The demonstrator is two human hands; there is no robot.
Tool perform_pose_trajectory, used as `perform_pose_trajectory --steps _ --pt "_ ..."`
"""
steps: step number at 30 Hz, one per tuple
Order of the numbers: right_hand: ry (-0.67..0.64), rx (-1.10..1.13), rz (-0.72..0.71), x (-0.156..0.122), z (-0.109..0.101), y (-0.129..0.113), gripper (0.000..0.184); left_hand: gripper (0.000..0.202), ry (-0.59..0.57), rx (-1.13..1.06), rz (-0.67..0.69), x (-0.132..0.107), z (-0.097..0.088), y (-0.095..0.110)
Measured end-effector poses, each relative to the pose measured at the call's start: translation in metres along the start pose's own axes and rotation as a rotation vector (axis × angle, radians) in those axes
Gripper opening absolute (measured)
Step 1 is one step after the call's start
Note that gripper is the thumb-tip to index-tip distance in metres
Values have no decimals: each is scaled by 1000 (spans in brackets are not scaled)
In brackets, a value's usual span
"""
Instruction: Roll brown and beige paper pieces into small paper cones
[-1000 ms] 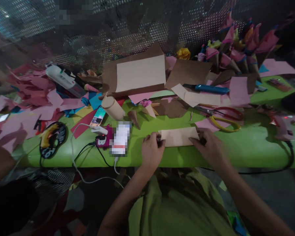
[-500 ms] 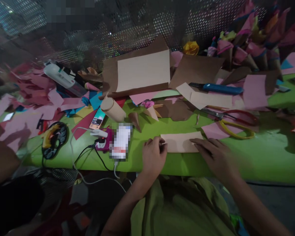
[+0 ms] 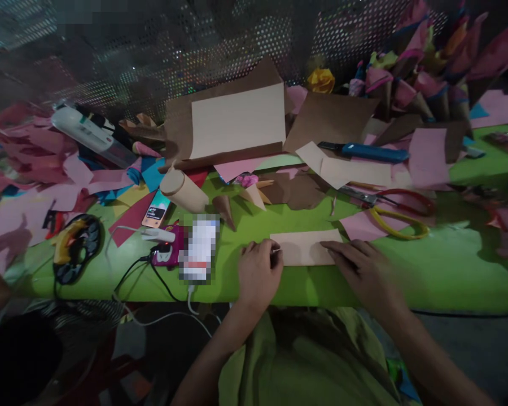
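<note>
A cream paper strip (image 3: 306, 248) lies crosswise on the green table (image 3: 228, 265), close to its front edge. At the strip's left end is my left hand (image 3: 260, 268), its fingers curled in and closed on the edge. My right hand (image 3: 366, 270) grips the opposite end, thumb and index finger reaching onto the paper. Just beyond the right hand lie scissors (image 3: 381, 206) with one red and one yellow handle, partly over pink paper (image 3: 364, 223). The undersides of the fingers are hidden.
A blue utility knife (image 3: 375, 152), a rolled cream paper (image 3: 184, 192) and brown card with a cream sheet (image 3: 239, 121) lie farther back. To the left are a phone (image 3: 200, 248), a purple power adapter (image 3: 169, 248) with cables, and tape (image 3: 76, 245). Paper flowers (image 3: 423, 84) fill the back right.
The camera view has turned slightly, so the table's things appear shifted left. Both hands stay at the ends of the paper strip, with little visible movement.
</note>
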State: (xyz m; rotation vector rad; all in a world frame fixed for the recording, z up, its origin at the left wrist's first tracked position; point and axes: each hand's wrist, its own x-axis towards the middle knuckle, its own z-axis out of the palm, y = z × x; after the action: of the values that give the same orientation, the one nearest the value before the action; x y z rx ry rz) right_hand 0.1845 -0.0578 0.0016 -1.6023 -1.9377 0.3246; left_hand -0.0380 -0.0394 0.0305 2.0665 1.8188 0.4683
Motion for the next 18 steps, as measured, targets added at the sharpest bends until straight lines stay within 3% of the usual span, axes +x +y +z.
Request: perform_pose_trajectory --steps 13,18 --pt "-15 -63 33 -1 3 1 31 13 4 116 51 0 -1 2" --pt "-4 -69 59 -2 5 1 30 19 146 277 206 -5 2 1"
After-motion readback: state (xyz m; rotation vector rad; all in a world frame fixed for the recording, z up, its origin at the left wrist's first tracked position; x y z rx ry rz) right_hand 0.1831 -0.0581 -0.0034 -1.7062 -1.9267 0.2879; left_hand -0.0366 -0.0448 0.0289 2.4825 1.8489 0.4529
